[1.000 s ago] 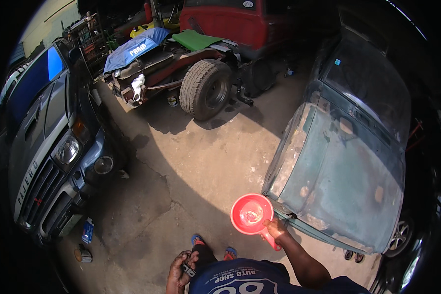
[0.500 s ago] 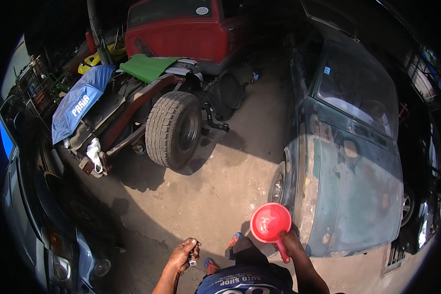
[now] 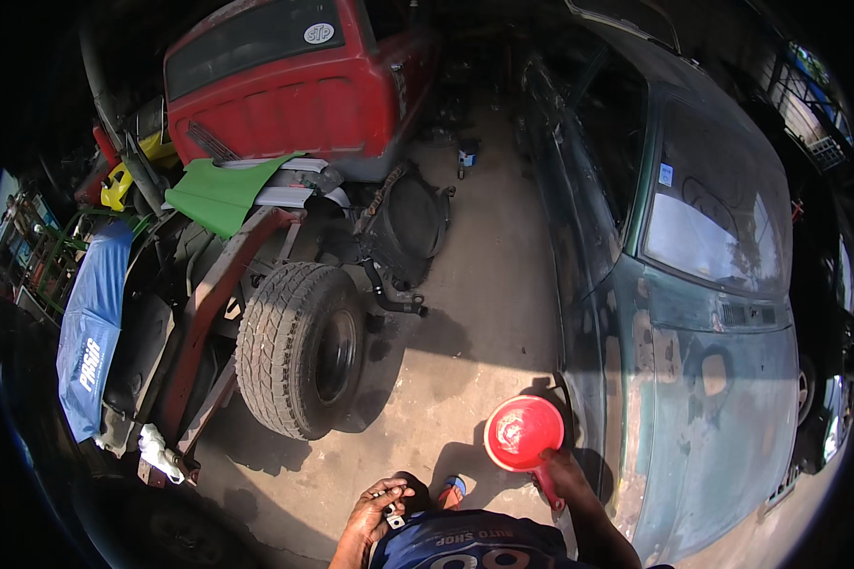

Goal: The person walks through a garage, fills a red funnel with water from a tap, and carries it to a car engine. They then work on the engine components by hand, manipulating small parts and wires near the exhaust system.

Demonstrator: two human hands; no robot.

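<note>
My left hand [image 3: 373, 510], low in the middle, is closed on a small metal object [image 3: 394, 522], mostly hidden by its fingers. My right hand [image 3: 562, 479] grips the handle of a red plastic dipper [image 3: 522, 427], whose inside looks wet and shiny. The dipper is beside the faded teal car [image 3: 702, 417], at its front wheel area. My sandalled foot [image 3: 453, 492] shows on the concrete just above my dark blue shirt.
A bare chassis with a large tyre [image 3: 285, 351] stands at left, carrying a blue cover [image 3: 90, 322] and a green panel [image 3: 209, 194]. Beyond are a red vehicle body [image 3: 266, 104] and black parts [image 3: 403, 228] on the floor. A shaded passage [image 3: 484, 237] runs beside the teal car.
The view has moved forward between the vehicles: chassis, tyre and red body are nearer, and the dark car at left has mostly slipped from view. Both hands still hold their objects.
</note>
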